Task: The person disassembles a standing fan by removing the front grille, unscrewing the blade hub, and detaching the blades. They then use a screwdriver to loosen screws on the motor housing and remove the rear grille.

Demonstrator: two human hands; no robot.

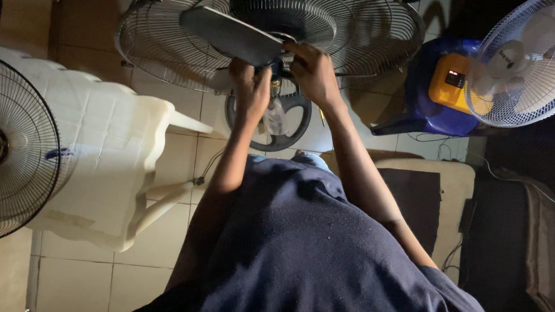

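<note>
Both arms stretch forward from the dark blue shirt to the hub of a dark fan, whose round wire guard has no front cage. The fan is the landmark here, at the top centre of the view.

The left hand reaches up with the forearm nearly straight, wrist just below the hub. Its fingers curl closed around a small part under the hub; what that part is cannot be told in the dim light. The right hand comes in from the right with the elbow bent, its palm turned down. Its fingers are pinched at the hub centre, touching the root of the grey blade that sticks out to the left.

Just below the fan, behind both hands, lies a dark ring on the tiled floor. Left of the fan rests a white plastic chair on its side, and further left another fan's grille. Right of the fan stands a blue and yellow box, with a white fan beside it.
</note>
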